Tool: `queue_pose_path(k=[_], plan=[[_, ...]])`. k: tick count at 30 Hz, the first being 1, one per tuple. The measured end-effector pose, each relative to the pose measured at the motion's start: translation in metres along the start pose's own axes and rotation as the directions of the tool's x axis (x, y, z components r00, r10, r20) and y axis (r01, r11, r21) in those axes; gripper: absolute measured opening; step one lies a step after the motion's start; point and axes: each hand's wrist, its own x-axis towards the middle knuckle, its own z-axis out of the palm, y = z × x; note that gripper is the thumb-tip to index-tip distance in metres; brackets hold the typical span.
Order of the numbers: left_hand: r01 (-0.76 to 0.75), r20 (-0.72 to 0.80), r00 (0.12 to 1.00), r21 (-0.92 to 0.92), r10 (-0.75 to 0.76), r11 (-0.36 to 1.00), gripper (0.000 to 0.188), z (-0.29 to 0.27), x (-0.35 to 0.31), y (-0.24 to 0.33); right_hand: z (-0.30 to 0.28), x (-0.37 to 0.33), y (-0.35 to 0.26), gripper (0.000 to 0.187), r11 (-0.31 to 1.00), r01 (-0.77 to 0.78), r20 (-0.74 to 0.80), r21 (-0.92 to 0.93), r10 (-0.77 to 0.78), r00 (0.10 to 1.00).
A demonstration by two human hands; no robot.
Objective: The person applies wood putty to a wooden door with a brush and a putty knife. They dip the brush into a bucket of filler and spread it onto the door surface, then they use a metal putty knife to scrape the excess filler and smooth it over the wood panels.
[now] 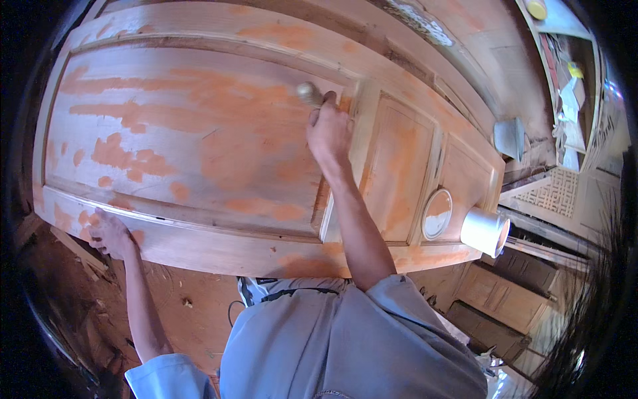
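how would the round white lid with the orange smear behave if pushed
The round white lid with the orange smear looks thin, so probably light. Its raised rim suggests some stiffness. Lying flat, it would likely slide rather than roll.

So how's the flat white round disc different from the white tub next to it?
The disc is thin and flat, but the tub is deep, with a tall side. The disc's face shows white and orange together, while the tub's side looks white, with orange showing at its open end. The disc is closer to the right hand than the tub is. Both are round.
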Motion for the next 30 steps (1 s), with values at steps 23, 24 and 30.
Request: queue_pose_path(k=[23, 24, 30], plan=[[0.004, -0.035, 0.999, 0.014, -0.004, 1.000, 0.095, 0.007, 0.010, -0.020, -0.020, 0.008, 0.073, 0.015, 0.851, -0.147, 0.058, 0.504, 0.136, 0.989], [-0.002, -0.004, 1.000, -0.011, 0.002, 1.000, 0.094, 0.004, 0.008, -0.018, -0.019, 0.008, 0.074, 0.015, 0.852, -0.145, 0.061, 0.504, 0.132, 0.989], [-0.060, 0.070, 0.996, 0.054, 0.056, 0.997, 0.096, 0.003, 0.012, -0.021, -0.021, 0.000, 0.061, 0.013, 0.867, -0.130, 0.032, 0.481, 0.130, 0.991]])
